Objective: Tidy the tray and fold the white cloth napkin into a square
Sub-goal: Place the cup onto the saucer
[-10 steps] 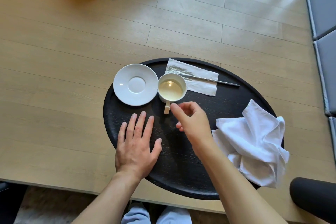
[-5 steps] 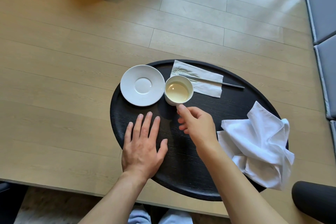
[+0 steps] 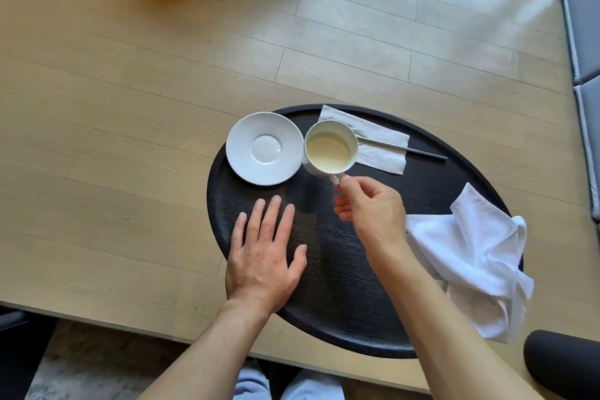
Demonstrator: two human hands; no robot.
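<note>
The cup (image 3: 330, 149) is pinched at its handle by the right hand (image 3: 370, 208) — it appears raised or tipped, rim just beside the saucer (image 3: 265, 148), pale liquid inside. The left hand (image 3: 263, 256) is laid flat and open on the tray (image 3: 341, 295), gripping nothing. For a clean step, the cup is best kept level and lowered slowly onto the saucer's centre ring — a handle-only pinch is judged weak against swing, so spill risk is real. The white cloth napkin (image 3: 474, 256) is left crumpled at the tray's right edge, not yet folded. A paper napkin (image 3: 376, 148) with a thin metal utensil (image 3: 418, 150) across it is seen behind the cup. The tray is set on a light wood surface (image 3: 113, 156); grey cushions (image 3: 584, 29) are visible at right.
</note>
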